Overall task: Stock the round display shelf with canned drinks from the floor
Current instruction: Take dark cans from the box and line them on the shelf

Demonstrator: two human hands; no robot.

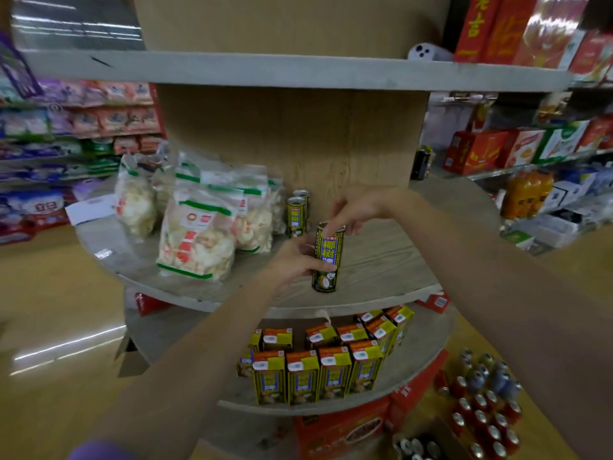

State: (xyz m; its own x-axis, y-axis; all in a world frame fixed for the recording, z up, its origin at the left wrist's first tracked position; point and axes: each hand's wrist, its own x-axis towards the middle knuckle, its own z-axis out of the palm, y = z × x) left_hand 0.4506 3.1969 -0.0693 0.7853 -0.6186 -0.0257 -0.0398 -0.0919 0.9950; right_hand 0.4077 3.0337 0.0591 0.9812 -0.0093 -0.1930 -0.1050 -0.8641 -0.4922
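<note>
A tall black, blue and yellow drink can (327, 260) stands upright on the middle tier of the round wooden display shelf (381, 260). My left hand (298, 260) grips the can's side from the left. My right hand (351, 210) reaches in from the right and its fingertips pinch the can's top rim. Two more cans of the same kind (296, 214) stand behind it against the wooden centre column. On the floor at lower right sit several red and blue cans (484, 406).
Bags of white crackers (195, 234) fill the left of the same tier. Yellow drink cartons (318, 373) line the tier below. Red boxes (348, 429) sit under it. Store shelves with packaged goods stand left and right. A white camera (428, 52) lies on the upper tier.
</note>
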